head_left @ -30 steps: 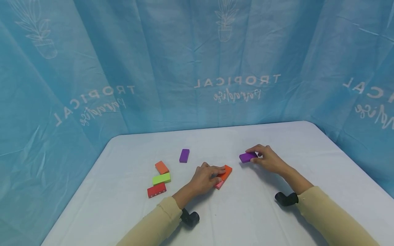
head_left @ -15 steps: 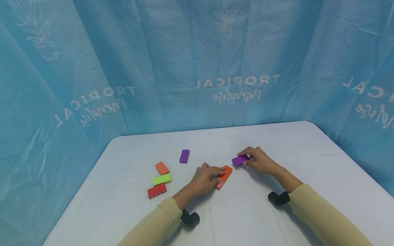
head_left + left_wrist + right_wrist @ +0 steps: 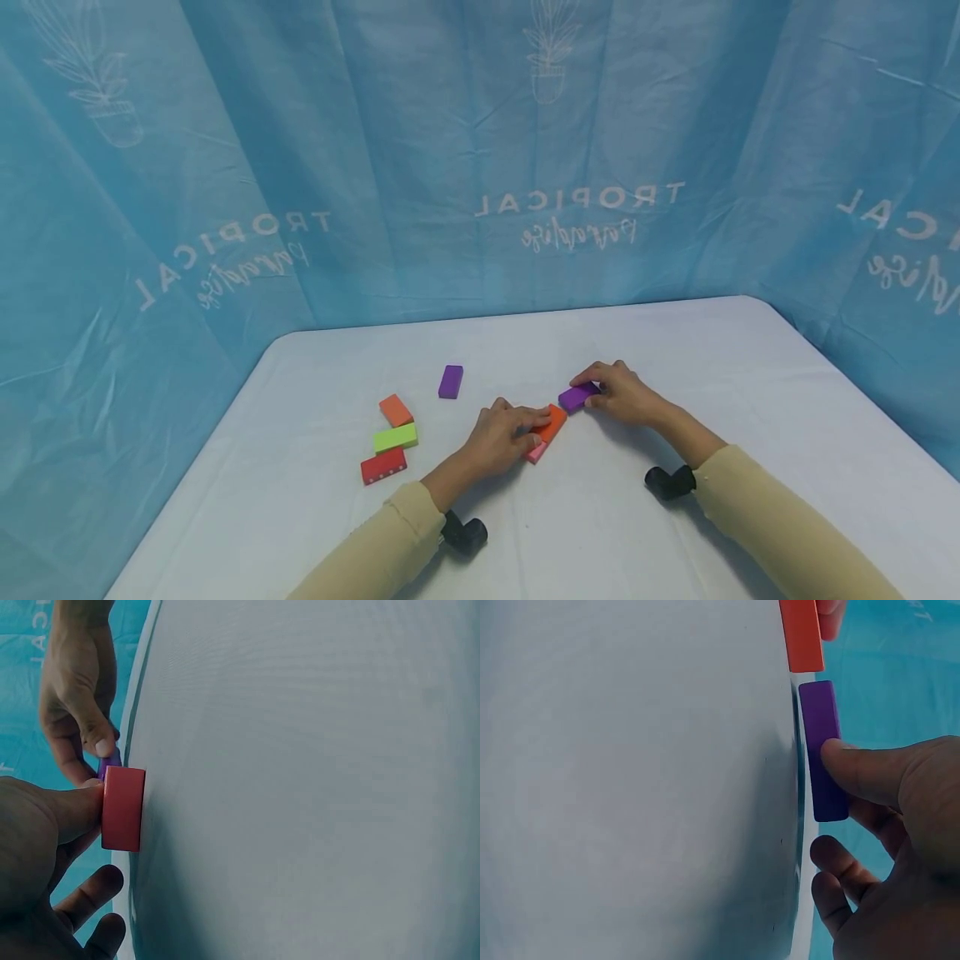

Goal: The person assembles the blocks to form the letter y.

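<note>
My left hand point(image 3: 498, 435) pinches a pair of small rectangular blocks lying end to end on the white table, an orange block point(image 3: 555, 419) at the far end and a pink block point(image 3: 536, 452) nearer me. Fingers cover part of both. In the left wrist view the thumb presses the side of the pink block point(image 3: 123, 810). Between thumb and fingers, my right hand point(image 3: 622, 396) holds a purple block point(image 3: 573, 400), its near end close to the orange block's far end. A narrow gap shows between the purple block point(image 3: 819, 712) and the orange block point(image 3: 802, 637) in the right wrist view.
Left of the hands lie a second purple block point(image 3: 451, 382), a coral-orange block point(image 3: 396, 410), a lime green block point(image 3: 395, 437) and a red block with white dots point(image 3: 383, 466). A blue printed curtain point(image 3: 420, 267) hangs behind the white table point(image 3: 570, 533).
My right hand has carried the purple block left and slightly toward me, up to the orange block's far end. The left hand has stayed in place on its two blocks.
</note>
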Available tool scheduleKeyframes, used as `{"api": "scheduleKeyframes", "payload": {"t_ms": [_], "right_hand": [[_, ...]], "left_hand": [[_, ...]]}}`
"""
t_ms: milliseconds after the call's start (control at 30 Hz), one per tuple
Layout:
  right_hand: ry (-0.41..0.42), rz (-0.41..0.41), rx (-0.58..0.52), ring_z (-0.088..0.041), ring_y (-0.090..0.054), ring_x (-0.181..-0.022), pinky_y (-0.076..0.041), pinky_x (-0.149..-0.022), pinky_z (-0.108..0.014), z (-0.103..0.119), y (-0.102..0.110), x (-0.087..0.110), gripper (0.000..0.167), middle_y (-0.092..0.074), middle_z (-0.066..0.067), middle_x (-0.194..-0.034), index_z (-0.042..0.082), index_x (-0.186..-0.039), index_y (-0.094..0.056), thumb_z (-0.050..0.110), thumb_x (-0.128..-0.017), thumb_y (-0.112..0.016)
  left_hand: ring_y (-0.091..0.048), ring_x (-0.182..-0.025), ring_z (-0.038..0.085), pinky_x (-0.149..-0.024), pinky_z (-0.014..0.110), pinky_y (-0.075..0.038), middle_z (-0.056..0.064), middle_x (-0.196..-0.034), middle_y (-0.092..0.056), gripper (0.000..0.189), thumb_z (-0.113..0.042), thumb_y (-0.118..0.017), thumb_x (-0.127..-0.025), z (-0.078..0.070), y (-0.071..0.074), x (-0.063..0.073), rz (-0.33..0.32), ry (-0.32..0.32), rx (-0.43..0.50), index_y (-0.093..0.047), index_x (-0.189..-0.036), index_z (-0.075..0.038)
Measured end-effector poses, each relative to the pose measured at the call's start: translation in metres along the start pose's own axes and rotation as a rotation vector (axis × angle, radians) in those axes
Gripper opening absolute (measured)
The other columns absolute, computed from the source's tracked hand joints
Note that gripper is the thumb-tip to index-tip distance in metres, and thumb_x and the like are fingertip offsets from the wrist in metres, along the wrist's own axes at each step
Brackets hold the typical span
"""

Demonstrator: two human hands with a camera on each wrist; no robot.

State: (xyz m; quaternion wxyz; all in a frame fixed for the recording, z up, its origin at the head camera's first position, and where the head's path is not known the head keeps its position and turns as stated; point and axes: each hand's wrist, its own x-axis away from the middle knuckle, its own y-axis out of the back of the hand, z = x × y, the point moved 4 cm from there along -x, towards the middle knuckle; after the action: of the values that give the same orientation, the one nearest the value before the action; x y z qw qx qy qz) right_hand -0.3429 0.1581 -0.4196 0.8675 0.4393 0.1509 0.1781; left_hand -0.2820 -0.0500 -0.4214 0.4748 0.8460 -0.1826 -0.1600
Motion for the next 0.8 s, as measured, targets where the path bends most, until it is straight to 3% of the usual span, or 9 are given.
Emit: {"api": "scheduleKeyframes", "payload": {"t_ms": [600, 800], "right_hand": [[-0.029, 0.016, 0.022, -0.023, -0.043, -0.101, -0.033, -0.078, -0.033, -0.004, -0.0057, -0.003, 0.033, -0.061, -0.008, -0.123, 0.018, -0.117, -0.065, 0.009, -0.085, -0.065], [-0.051, -0.003, 0.009, -0.025, -0.044, -0.103, -0.035, -0.077, -0.033, -0.0025, -0.0034, -0.0016, 0.039, -0.059, -0.009, -0.126, 0.016, -0.123, -0.061, 0.018, -0.085, -0.068]], "left_hand": [[-0.043, -0.092, 0.009, -0.077, 0.026, -0.031, -0.015, -0.133, -0.057, 0.037, -0.024, -0.064, -0.089, 0.001, -0.0009, -0.0009, 0.001, 0.002, -0.012, -0.061, -0.126, -0.025], [-0.043, -0.093, 0.009, -0.078, 0.026, -0.031, -0.014, -0.133, -0.057, 0.037, -0.025, -0.063, -0.089, 0.0007, -0.0011, -0.0003, 0.006, 0.001, -0.011, -0.061, -0.126, -0.025]]}}
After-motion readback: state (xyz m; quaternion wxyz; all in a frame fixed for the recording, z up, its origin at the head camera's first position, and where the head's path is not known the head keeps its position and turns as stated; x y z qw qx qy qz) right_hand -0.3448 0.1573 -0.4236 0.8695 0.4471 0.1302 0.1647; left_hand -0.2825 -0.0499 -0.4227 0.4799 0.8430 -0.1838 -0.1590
